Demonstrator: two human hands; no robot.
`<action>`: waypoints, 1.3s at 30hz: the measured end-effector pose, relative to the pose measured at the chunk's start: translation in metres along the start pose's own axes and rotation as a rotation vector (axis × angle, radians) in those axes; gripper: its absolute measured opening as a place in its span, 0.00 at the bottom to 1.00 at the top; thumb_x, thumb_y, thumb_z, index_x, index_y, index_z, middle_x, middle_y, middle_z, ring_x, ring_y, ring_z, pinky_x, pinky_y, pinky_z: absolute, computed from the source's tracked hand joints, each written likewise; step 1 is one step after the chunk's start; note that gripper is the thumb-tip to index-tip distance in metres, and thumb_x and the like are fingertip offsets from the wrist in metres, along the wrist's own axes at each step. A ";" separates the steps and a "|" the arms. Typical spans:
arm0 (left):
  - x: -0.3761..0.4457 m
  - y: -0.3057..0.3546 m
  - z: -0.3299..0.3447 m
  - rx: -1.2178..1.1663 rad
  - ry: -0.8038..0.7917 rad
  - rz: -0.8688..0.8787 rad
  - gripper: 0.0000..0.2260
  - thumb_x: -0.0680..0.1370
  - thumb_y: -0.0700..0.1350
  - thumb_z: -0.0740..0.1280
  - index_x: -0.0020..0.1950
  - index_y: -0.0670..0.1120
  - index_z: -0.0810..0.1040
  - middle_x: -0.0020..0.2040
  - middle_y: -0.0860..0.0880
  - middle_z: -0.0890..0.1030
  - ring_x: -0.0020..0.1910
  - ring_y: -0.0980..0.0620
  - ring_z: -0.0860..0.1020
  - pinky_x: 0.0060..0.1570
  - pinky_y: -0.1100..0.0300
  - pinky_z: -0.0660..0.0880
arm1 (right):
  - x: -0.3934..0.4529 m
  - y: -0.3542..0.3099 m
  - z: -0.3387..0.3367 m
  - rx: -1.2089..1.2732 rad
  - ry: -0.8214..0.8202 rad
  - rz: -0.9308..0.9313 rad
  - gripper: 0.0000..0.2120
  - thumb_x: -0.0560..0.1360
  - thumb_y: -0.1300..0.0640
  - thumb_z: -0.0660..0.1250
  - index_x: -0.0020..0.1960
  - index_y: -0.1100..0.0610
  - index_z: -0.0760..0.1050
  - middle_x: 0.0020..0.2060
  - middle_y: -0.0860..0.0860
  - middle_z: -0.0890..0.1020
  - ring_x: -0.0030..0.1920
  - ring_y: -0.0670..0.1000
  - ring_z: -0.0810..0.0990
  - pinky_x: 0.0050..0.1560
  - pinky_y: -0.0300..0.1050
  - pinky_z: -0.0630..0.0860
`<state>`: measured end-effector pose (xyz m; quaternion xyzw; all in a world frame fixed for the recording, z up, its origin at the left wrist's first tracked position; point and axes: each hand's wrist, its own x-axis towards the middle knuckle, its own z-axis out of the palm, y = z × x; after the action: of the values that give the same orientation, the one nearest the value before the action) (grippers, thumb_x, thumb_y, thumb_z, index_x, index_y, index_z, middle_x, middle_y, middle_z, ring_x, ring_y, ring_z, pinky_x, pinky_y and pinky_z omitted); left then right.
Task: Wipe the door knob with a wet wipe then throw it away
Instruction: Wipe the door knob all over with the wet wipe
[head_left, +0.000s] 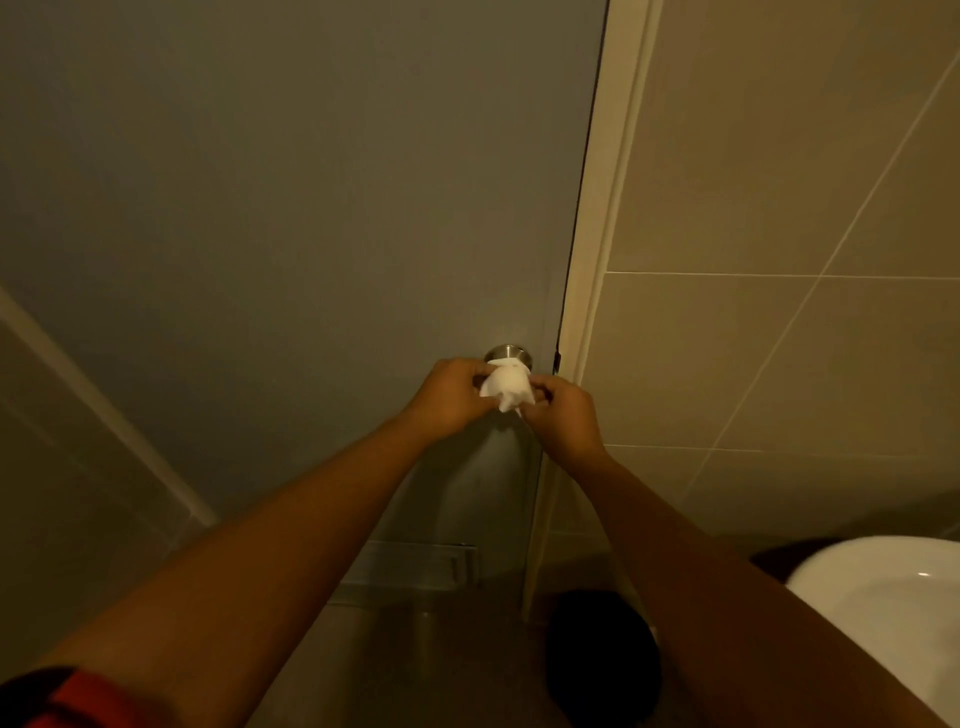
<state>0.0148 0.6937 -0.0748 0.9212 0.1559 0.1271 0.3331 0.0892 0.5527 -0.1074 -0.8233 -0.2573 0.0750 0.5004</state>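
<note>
Wet wipe (506, 388) is bunched over the door knob (509, 355), pinched by fingers of left hand (451, 395) & right hand (563, 415). Judged soft, light, limp, prob. slippery on metal; best gripped w/ cloth wrapped round the knob.

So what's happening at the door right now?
A person has both hands up at the metal door knob. The left hand and right hand together hold a white wet wipe bunched over the front of the knob, so the wiping seems to be under way. The grey door looks shut. The wipe has not yet been thrown away.
</note>
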 end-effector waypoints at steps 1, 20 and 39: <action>-0.001 -0.001 0.001 0.000 0.004 -0.037 0.18 0.72 0.44 0.74 0.61 0.41 0.81 0.53 0.41 0.85 0.50 0.46 0.82 0.46 0.63 0.73 | 0.002 -0.001 -0.003 -0.031 0.008 -0.017 0.14 0.75 0.63 0.68 0.60 0.61 0.79 0.48 0.55 0.83 0.46 0.51 0.80 0.49 0.40 0.73; -0.051 -0.007 0.017 0.061 -0.070 -0.187 0.08 0.74 0.45 0.71 0.45 0.41 0.84 0.39 0.45 0.81 0.38 0.51 0.77 0.37 0.62 0.72 | -0.034 0.014 -0.023 -0.273 -0.125 0.017 0.06 0.75 0.59 0.68 0.48 0.58 0.83 0.40 0.53 0.81 0.41 0.51 0.79 0.46 0.45 0.78; -0.087 0.003 -0.011 -0.491 -0.078 -0.308 0.04 0.76 0.40 0.70 0.43 0.40 0.80 0.31 0.42 0.77 0.25 0.50 0.74 0.24 0.62 0.74 | -0.088 -0.030 -0.021 0.028 0.135 0.191 0.07 0.76 0.60 0.67 0.51 0.60 0.82 0.41 0.57 0.83 0.36 0.52 0.80 0.40 0.51 0.83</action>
<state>-0.0681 0.6656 -0.0755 0.7827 0.2457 0.0736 0.5671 0.0116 0.5032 -0.0828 -0.8401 -0.1424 0.0702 0.5187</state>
